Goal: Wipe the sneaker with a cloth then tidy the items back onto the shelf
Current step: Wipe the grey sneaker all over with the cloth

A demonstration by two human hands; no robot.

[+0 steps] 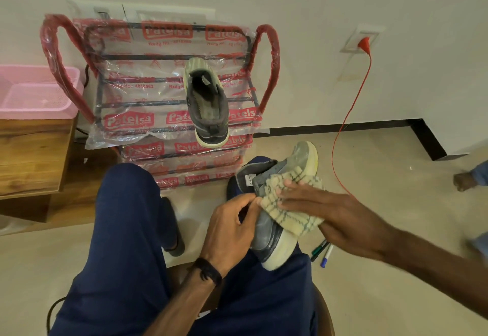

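Sneaker held on the right thigh, cloth pressed against its side.

The grey sneaker (266, 230) with a pale sole lies tilted across the person's right thigh, toe pointing away toward the floor. The left hand (229, 226) grips the sneaker at its collar, fingers curled around the edge near the tongue. The right hand (320, 213) lies flat, fingers extended and spread, pressing a cream checked cloth (293, 205) onto the sneaker's upper. The matching second sneaker (207, 103) rests on the top tier of the shoe rack (148, 103), toe overhanging the front rail; the rack is wrapped in printed plastic film and stands against the wall. Several pens (323, 251) lie on the floor just beside the right knee. A pink basket (34, 92) sits on a wooden cabinet (31, 156) left of the rack. A red cable (348, 113) runs from a wall socket down to the floor.
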